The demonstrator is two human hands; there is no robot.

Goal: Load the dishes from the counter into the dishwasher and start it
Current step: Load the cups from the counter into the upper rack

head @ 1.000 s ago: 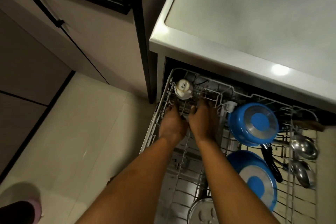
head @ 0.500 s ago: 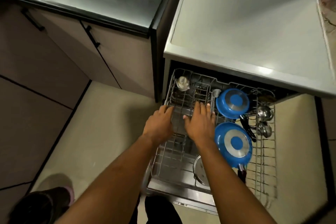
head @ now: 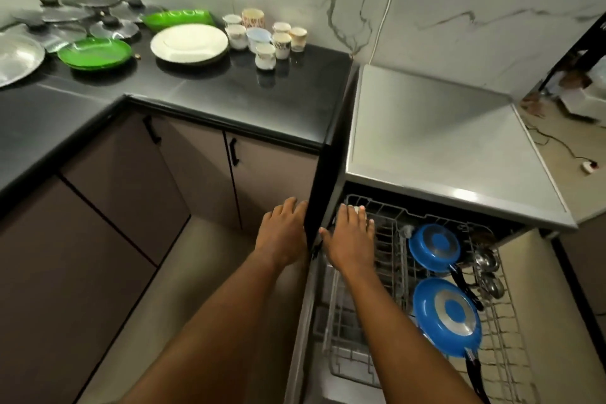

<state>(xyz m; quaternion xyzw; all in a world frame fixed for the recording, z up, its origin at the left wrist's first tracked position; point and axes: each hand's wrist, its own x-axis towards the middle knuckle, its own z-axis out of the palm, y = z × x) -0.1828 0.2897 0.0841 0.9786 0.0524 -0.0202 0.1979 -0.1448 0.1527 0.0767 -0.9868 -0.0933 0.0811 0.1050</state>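
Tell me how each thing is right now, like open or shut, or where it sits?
Dishwasher rack: pulled out, partly loaded.
Far blue pan: upside down in rack.
Near blue pan: upside down in rack.
Ladles: lying in rack.
Cups: standing on counter.
White plate: flat on counter.
Green plates: stacked on counter.
Lids: lying on counter.
Cabinet doors: shut.
Left hand: open, empty.
Right hand: open, over rack.
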